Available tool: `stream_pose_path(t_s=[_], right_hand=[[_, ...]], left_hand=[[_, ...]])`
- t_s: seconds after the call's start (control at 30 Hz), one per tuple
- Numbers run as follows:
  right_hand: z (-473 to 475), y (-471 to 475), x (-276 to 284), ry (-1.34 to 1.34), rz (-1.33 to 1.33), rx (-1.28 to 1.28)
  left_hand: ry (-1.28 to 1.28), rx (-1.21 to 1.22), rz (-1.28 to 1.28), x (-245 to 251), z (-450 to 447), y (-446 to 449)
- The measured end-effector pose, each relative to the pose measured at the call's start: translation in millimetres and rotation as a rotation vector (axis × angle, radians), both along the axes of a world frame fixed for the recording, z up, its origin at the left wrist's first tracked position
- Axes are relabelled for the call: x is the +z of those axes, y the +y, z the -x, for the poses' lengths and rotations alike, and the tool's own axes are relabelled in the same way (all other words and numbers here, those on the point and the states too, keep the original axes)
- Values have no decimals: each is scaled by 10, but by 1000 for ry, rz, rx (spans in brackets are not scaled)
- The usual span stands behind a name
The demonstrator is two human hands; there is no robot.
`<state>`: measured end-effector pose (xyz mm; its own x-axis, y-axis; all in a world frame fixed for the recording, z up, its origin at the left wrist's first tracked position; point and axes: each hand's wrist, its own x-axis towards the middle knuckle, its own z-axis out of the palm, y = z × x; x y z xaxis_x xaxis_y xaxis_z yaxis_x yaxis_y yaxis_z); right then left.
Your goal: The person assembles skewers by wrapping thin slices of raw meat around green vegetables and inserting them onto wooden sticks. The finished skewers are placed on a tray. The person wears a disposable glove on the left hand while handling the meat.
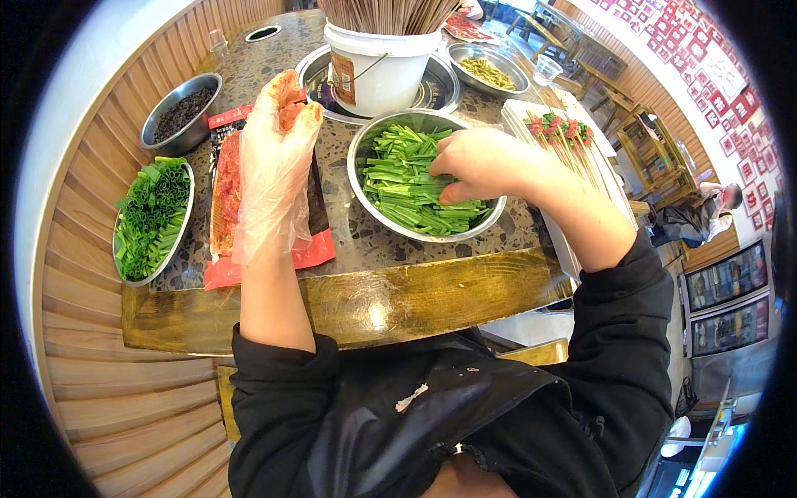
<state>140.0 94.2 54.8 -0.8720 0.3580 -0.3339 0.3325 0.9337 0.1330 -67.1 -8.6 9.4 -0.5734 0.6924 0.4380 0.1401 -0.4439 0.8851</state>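
My left hand [280,131] wears a clear plastic glove, its fingertips smeared red. Its fingers curl above a pack of raw sliced meat [225,193] lying on a red and black plastic bag [317,246]. Something reddish shows between thumb and fingers, but whether it is held meat or stained glove is unclear. Bare, my right hand [482,160] reaches over the rim into a steel bowl [356,180] of cut green chives [401,180]. Its fingertips touch the chives; any piece between them is hidden.
A white bucket [398,75] of bamboo skewers [392,14] stands behind the bowl. Skewered meat with greens [560,129] lies on white trays [515,115] at right. On the left are an oval dish [180,233] of cut greens and a bowl [200,124] of dark bits. Pickled-looking greens [489,73] sit farther back.
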Motion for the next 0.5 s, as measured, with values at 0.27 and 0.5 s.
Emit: stream_pose_path(t_s=[0.27,0.5], right_hand=[[117,-42,-131,54,-91,60],[-43,237,20,331,332,-192]], left_hand=[[17,2,5,-25,24,13],[-14,-10,-5,-16,25,2]])
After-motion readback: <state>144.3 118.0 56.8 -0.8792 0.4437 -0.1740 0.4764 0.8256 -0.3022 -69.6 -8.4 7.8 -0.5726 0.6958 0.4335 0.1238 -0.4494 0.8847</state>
